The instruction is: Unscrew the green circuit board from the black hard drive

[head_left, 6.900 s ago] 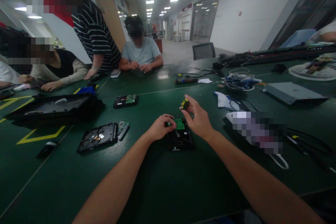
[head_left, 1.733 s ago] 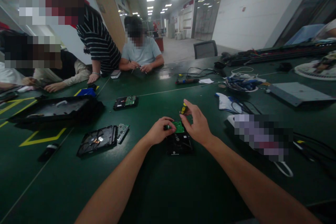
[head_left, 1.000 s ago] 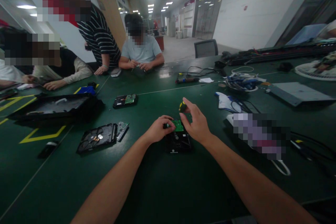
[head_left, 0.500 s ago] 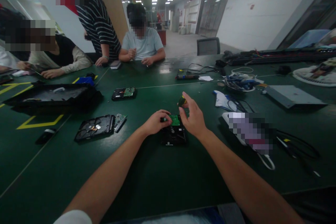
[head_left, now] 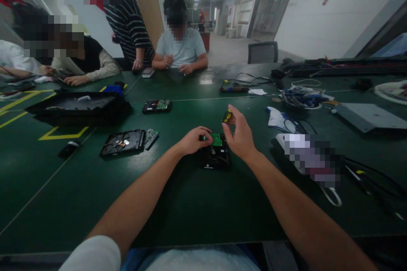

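One hard disk drive (head_left: pixel 214 160) on near part of table (head_left: pixel 178 211); left hand (head_left: pixel 194 140) at far left corner, fingertips together, contents unclear; right hand (head_left: pixel 241 135) pinching screwdriver (head_left: pixel 227 115). Probably dense, stiff; circuit board (head_left: pixel 217 139) fragile; best held by side edges.

The bare right hand (head_left: pixel 239 132) pinches a yellow-and-black screwdriver handle (head_left: pixel 227 116) above a black metal hard drive (head_left: pixel 213 157); the bare left hand (head_left: pixel 194 140) touches its green circuit board (head_left: pixel 216 139).
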The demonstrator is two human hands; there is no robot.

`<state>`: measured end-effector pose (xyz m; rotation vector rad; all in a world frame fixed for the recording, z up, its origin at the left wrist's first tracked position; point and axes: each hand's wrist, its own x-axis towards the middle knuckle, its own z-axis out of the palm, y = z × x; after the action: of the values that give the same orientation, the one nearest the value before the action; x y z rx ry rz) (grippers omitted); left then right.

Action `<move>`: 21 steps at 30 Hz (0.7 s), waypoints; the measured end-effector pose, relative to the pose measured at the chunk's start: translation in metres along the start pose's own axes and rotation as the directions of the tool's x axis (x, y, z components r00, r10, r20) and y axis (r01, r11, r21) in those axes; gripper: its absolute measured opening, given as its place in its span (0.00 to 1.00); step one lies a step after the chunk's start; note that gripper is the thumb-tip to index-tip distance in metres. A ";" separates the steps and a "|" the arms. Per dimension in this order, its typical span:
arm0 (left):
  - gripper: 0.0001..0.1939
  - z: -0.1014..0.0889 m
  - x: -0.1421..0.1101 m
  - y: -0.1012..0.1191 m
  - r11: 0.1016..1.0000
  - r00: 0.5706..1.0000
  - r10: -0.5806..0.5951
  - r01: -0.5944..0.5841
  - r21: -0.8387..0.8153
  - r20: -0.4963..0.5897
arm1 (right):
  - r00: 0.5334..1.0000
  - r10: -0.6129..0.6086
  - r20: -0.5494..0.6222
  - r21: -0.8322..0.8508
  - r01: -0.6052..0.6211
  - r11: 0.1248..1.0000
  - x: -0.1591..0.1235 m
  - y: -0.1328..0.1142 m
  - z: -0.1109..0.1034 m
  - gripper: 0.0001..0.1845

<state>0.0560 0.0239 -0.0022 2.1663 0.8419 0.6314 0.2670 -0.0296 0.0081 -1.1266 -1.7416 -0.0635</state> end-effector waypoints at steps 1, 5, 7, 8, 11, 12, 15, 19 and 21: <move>0.03 0.000 0.000 0.000 1.000 1.000 -0.003 0.003 0.002 -0.003 | 1.000 0.007 -0.002 0.014 -0.007 1.000 0.000 0.000 0.000 0.31; 0.03 0.001 0.000 -0.001 1.000 1.000 -0.009 0.009 -0.011 -0.003 | 1.000 0.004 -0.020 0.024 -0.003 1.000 -0.003 0.000 0.002 0.31; 0.03 0.002 0.000 -0.001 1.000 1.000 -0.001 0.001 -0.017 0.002 | 1.000 -0.021 -0.021 0.005 0.022 1.000 -0.003 0.001 0.002 0.31; 0.03 0.002 0.000 -0.002 1.000 1.000 0.003 -0.003 -0.018 0.002 | 0.999 -0.032 -0.020 -0.006 0.031 0.999 -0.004 0.002 0.001 0.31; 0.03 0.002 0.000 -0.001 1.000 1.000 0.013 -0.013 -0.019 -0.005 | 0.999 -0.032 -0.020 -0.033 0.031 0.999 -0.003 0.003 0.000 0.31; 0.03 0.003 0.000 -0.001 1.000 1.000 0.016 -0.016 -0.021 -0.004 | 1.000 -0.024 -0.020 -0.038 0.023 0.999 -0.003 0.002 -0.001 0.30; 0.03 0.002 0.000 -0.001 1.000 1.000 0.022 -0.022 -0.019 0.002 | 1.000 0.008 -0.011 -0.030 -0.009 1.000 -0.003 0.001 -0.002 0.30; 0.03 0.003 0.000 -0.001 1.000 1.000 0.004 -0.004 -0.011 -0.004 | 0.999 0.038 -0.001 -0.001 -0.038 0.999 -0.004 -0.001 -0.002 0.31; 0.03 0.002 0.001 -0.001 1.000 1.000 -0.001 0.001 -0.003 -0.002 | 0.999 0.032 -0.014 0.003 -0.032 0.999 -0.004 -0.003 -0.003 0.31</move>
<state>0.0577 0.0236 -0.0042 2.1625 0.8423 0.6339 0.2677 -0.0354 0.0078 -1.1495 -1.7100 -0.0492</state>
